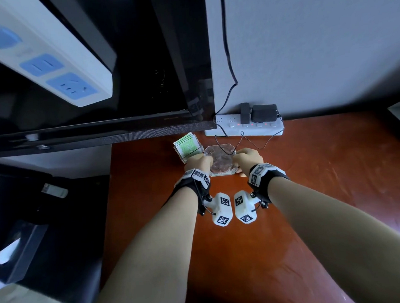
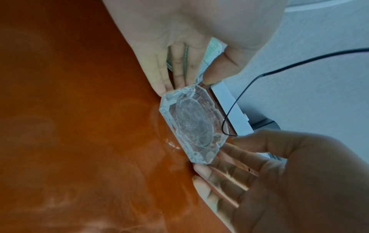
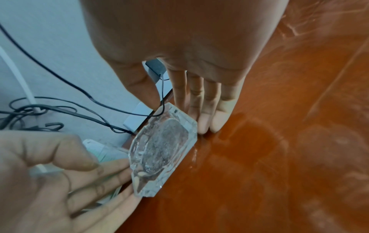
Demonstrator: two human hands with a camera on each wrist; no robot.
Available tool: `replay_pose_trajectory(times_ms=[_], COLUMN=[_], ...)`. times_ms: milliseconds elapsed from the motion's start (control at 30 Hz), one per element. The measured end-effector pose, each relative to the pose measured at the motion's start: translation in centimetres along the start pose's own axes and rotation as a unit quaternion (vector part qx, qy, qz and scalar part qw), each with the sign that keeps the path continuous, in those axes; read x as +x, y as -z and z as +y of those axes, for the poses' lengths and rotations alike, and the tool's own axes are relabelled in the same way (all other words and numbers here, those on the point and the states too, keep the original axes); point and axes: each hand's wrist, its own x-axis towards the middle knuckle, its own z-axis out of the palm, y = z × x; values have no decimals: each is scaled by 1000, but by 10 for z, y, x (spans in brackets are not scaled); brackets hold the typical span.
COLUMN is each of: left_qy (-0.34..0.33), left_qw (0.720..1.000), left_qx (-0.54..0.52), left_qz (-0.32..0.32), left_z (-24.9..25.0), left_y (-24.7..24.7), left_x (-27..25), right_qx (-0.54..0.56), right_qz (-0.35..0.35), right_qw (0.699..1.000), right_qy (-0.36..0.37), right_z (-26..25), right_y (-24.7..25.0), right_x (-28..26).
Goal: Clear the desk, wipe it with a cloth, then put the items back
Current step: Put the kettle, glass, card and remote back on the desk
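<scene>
- Head view: a glass ashtray [image 1: 220, 160] sits on the red-brown desk [image 1: 312, 191] near the wall. Just left of it stands a small clear holder of green-printed cards [image 1: 186, 147]; behind it a white power strip [image 1: 244, 127] lies along the wall with black adapters [image 1: 258, 114] plugged in, and thin black cables [image 1: 229, 57] trail down to the ashtray's far edge. A dark monitor [image 1: 121, 86] fills the upper left. The left hand [image 1: 198, 162] and right hand [image 1: 249, 159] flank the ashtray, one at each side; from above the knuckles hide the fingertips.
- Left wrist view: the left hand's fingers [image 2: 165, 82] run straight down to the ashtray's near corner, thumb [image 2: 219, 69] at the edge beside them. The right hand's straight fingers [image 2: 223, 173] touch the opposite end. The cards are mostly hidden behind the left fingers.
- Right wrist view: the right hand's fingers [image 3: 207, 116] are extended against the ashtray's side, tips on the desk, thumb [image 3: 143, 88] on its upper edge. The left hand's fingers [image 3: 111, 171] reach under the other end, seen through the glass. Whether the ashtray is lifted cannot be told.
</scene>
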Motion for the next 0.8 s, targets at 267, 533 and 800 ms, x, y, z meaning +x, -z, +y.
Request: replay_pose_trajectory(times_ms=[267,533,800], left_qy=[-12,-34,-43], left_qw=[1000,999,999], left_qx=[-4,-15,-26], left_qz=[-8,-24,-18], left_z=[1,2,-3], left_y=[0,0,-2], left_x=[5,6,5], right_qx=[10,5,-31], right_qz=[9,11,8], right_qw=[1000,1000,999], right_qy=[0,1,10], right_z=[-3,-4,-1], right_y=[0,1,1], right_x=[1,6,7])
